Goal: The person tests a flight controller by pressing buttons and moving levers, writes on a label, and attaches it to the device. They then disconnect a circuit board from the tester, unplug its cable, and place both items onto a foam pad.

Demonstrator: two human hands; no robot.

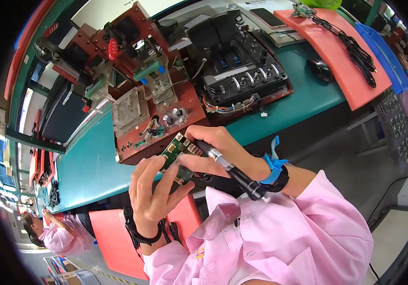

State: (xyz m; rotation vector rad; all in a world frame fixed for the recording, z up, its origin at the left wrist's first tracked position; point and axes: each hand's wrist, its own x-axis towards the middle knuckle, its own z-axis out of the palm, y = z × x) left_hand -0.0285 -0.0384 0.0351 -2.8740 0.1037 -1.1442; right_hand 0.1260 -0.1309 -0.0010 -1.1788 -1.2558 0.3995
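Yellow writing [200,252] sits on our pink shirt [280,242]. Our left hand [148,189] and right hand [225,151] both pinch the green board [171,154], near the front edge of the surface [90,161]. A black pen-like tool [243,181] lies across the right hand. Near the right edge is a blue tray [379,50], and we cannot tell what it holds.

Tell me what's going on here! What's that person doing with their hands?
A person in a pink shirt has a small green circuit board in both hands, just above their lap. The left hand grips its near side; the right hand has fingers on its other side and also holds a black-and-silver pen-like tool. Beyond the hands, a red fixture and a black control panel with knobs sit on the green bench.
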